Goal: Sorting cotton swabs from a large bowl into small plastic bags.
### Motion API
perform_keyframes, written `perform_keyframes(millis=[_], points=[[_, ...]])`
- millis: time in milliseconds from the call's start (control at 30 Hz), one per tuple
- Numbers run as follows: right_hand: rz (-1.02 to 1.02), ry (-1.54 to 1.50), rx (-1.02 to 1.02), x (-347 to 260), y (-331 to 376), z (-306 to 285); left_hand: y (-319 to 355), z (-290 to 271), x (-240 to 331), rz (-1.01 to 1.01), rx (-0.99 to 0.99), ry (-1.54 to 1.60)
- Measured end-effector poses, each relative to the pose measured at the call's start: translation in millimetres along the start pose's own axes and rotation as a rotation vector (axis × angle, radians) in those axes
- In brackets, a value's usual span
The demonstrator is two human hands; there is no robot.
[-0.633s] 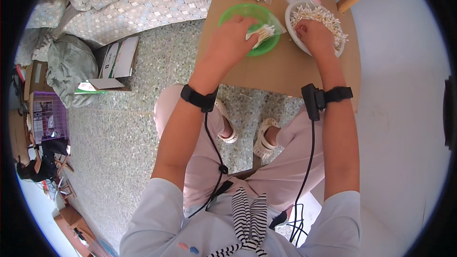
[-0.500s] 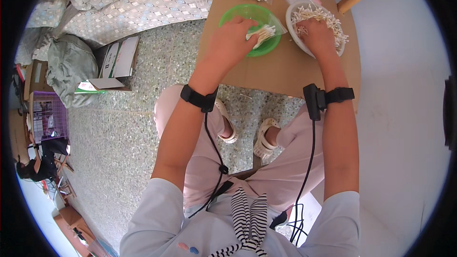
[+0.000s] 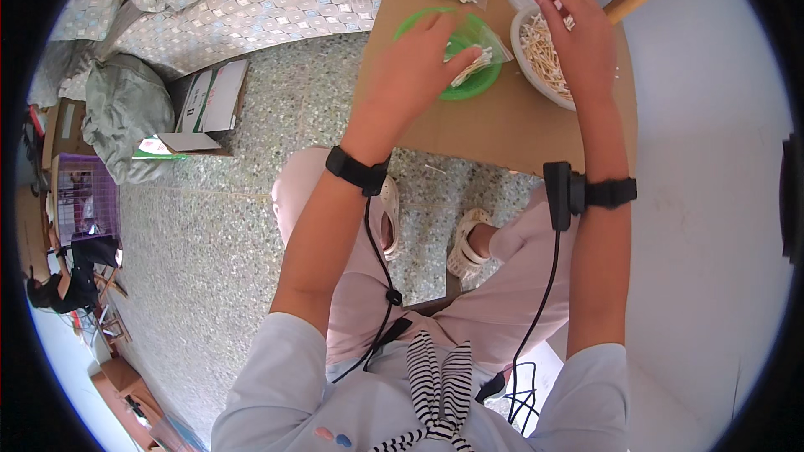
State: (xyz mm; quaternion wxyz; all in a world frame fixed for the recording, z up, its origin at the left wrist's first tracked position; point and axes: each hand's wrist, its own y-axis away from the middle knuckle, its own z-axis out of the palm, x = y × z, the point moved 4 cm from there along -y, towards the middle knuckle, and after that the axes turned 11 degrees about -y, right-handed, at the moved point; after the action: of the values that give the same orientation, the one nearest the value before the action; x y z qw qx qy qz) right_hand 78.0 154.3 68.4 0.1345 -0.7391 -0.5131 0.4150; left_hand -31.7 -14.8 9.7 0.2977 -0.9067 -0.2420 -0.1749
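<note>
Plainly, the brown worktop [image 3: 519, 134] spread across the upper right of the frame. At its right stood a white bowl [image 3: 528, 75] of cotton swabs [image 3: 543, 54]; left of that, a green bowl [image 3: 469, 94]. Above the white bowl, the right hand [image 3: 582, 33] was half curled, its hold unclear. The left hand [image 3: 416, 59] arched over the green bowl, thumb at a swab bundle [image 3: 473, 69]; whether it gripped this, I couldn't tell.

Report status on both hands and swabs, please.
Left hand over green bowl, at swabs. Right hand over white bowl of loose swabs. Grips unclear. No obstruction evident.
</note>
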Motion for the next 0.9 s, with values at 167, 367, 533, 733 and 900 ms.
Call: perform_keyframes(millis=[167, 367, 533, 733, 900], points=[[-0.087, -0.397, -0.164, -37.5, 5.8, 9.5, -14.5, -4.2, 11.0, -0.098, 0.172, 0.209], [0.056, -0.536, -0.119, -55.2, 8.9, 7.8, -16.1, -12.2, 18.1, -0.005, 0.264, 0.182], [0.114, -0.617, -0.035, -55.2, 11.9, -1.2, -15.0, -23.4, 26.4, 0.140, 0.346, 0.068], [0.055, -0.622, -0.087, -60.0, 15.3, -5.8, -14.0, -20.8, 35.5, 0.240, 0.278, 0.083], [-0.003, -0.608, -0.216, -71.8, 23.4, -1.4, -10.2, -24.1, 27.7, 0.259, 0.219, 0.030]])
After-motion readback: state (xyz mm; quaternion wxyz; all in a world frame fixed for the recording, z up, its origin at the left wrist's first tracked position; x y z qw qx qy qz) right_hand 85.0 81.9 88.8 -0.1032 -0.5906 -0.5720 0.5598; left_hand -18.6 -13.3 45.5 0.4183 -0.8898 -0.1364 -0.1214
